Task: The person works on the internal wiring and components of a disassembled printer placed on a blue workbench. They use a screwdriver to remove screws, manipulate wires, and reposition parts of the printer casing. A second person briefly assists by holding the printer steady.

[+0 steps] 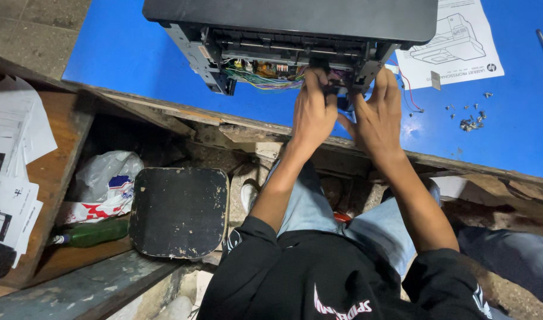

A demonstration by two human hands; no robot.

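Observation:
A black printer (289,18) with its back panel off lies on the blue table top (123,53). Coloured wires and a circuit board (265,74) show in the open back. My left hand (311,109) reaches into the opening, fingers curled on a small dark part at the lower edge. My right hand (378,115) is beside it, fingers spread, fingertips on the printer's frame and thumb toward the same dark part. What exactly the fingers grip is hidden.
A printed sheet with a printer drawing (455,41) and loose screws (470,121) lie on the right of the table. Below the wooden table edge are a worn black stool (179,210), a plastic bag (108,178), a green bottle (93,234) and papers (10,172).

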